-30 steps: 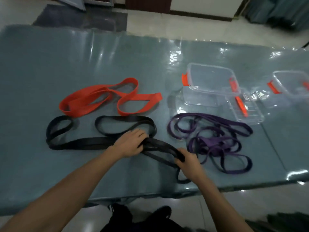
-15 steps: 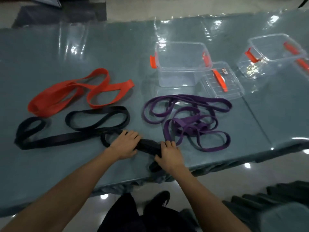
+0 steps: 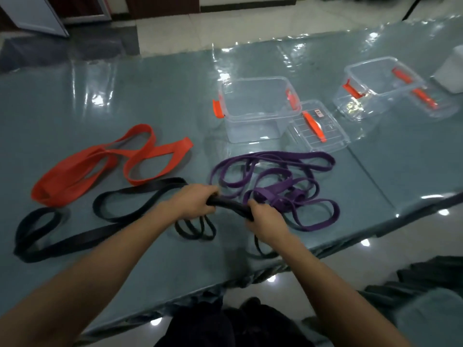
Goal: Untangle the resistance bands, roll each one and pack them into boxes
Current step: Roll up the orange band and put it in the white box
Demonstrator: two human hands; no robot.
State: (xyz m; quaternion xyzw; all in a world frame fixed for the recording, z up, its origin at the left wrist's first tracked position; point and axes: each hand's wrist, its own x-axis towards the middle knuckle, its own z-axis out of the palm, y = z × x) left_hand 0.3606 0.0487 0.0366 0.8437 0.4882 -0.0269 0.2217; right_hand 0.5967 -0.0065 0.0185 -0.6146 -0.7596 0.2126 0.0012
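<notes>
A long black band (image 3: 75,236) loops across the table's left side. My left hand (image 3: 190,201) and my right hand (image 3: 263,219) both grip a gathered bunch of it, lifted a little between them. Short black loops hang below my left hand, and one trails past the table edge under my right. A wide red band (image 3: 100,166) lies folded at the left. The tangled purple band (image 3: 288,186) lies just right of my hands. A clear open box (image 3: 260,108) with orange clips stands behind it, its lid (image 3: 318,126) beside it.
A second clear box (image 3: 383,81) with orange clips stands at the far right, a white container (image 3: 453,71) beyond it. The table (image 3: 150,96) has a glossy blue-grey cover. Its front edge runs close under my forearms. Dark cloth lies on the floor at the right.
My hands have gathered the black band's right end into a bunch and lifted it off the table. They have moved closer together. The camera has swung right.
</notes>
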